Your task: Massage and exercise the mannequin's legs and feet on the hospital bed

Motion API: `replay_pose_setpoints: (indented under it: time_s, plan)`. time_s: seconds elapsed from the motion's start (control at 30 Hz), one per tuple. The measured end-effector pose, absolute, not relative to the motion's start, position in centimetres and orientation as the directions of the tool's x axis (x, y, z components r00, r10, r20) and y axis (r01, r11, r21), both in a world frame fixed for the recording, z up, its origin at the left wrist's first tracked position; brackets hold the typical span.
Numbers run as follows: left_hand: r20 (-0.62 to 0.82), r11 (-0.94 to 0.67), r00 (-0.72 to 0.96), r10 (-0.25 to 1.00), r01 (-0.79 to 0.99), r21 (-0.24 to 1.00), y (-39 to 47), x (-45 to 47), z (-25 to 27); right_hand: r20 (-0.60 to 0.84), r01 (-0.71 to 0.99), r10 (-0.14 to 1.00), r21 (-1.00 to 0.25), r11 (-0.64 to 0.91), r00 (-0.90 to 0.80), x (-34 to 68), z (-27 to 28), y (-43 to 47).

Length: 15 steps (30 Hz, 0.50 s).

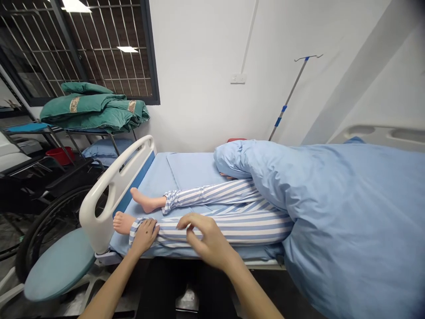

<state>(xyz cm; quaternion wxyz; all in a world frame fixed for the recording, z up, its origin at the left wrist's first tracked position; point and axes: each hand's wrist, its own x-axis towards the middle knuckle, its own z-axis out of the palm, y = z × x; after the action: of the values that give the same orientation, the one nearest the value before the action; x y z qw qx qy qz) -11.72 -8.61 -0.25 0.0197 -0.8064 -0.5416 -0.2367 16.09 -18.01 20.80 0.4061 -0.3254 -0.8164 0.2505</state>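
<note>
Two legs in blue-and-white striped trousers lie along the bed, with smooth, doll-like bare feet towards the footboard. My left hand rests on the nearer leg just above the ankle, over the gathered trouser cuff, fingers laid across the cloth. Above the same leg, around the shin and knee, my right hand hovers with bent fingers and a gap between thumb and forefinger; nothing shows in it. A light blue quilt covers the upper body, which is hidden.
A cream footboard closes the bed's left end. Left of it stand a round blue-green stool and a wheelchair. Folded green bedding lies below the window. An IV pole rises behind the bed.
</note>
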Motion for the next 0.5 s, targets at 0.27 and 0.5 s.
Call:
replay_pose_setpoints:
  time_s: [0.27, 0.5]
  plan:
    - [0.278, -0.294, 0.204, 0.939, 0.895, 0.335, -8.4, -11.9, 1.0, 0.173, 0.855, 0.961, -0.442, 0.270, -0.213, 15.4, 8.3, -8.3]
    - [0.212, -0.128, 0.006, 0.977, 0.813, 0.568, -3.8, -8.8, 2.3, 0.150, 0.947, 0.982, -0.281, 0.155, -0.116, 14.6, 3.4, -6.8]
